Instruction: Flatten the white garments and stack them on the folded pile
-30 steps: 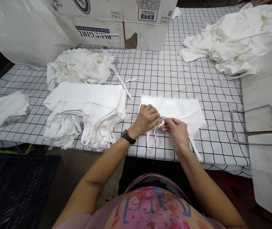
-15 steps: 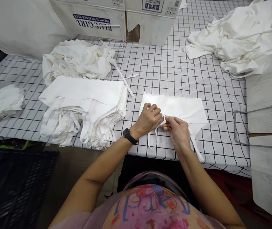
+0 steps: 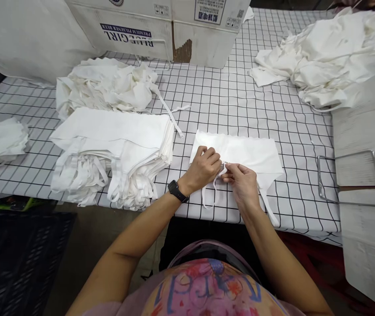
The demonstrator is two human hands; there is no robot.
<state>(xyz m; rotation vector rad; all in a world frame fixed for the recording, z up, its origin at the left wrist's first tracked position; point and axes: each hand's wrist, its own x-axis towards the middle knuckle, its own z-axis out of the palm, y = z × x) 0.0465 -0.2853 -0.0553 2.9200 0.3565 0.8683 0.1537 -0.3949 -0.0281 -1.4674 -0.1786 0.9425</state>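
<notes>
A white camisole-style top (image 3: 253,153) lies folded on the checked cloth in front of me, its straps toward the table's near edge. My left hand (image 3: 206,166), a black watch on its wrist, is closed over the strap (image 3: 213,193) at the top's left part. Close beside it, my right hand (image 3: 240,179) pinches the same strap between thumb and forefinger. The fingertips of both hands almost meet, and the exact spot they grip is partly hidden. A second strap (image 3: 268,208) hangs loose to the right of my right hand.
On the left is a neat stack of folded white tops (image 3: 115,127), with a crumpled white pile (image 3: 105,83) behind it. Another heap (image 3: 332,52) lies far right. A cardboard box (image 3: 203,41) stands at the back; a wire frame (image 3: 352,177) rests by cardboard at right.
The camera view has shifted slightly. Both hands stay close together on the strap, with only small finger movement; the top lies as before.
</notes>
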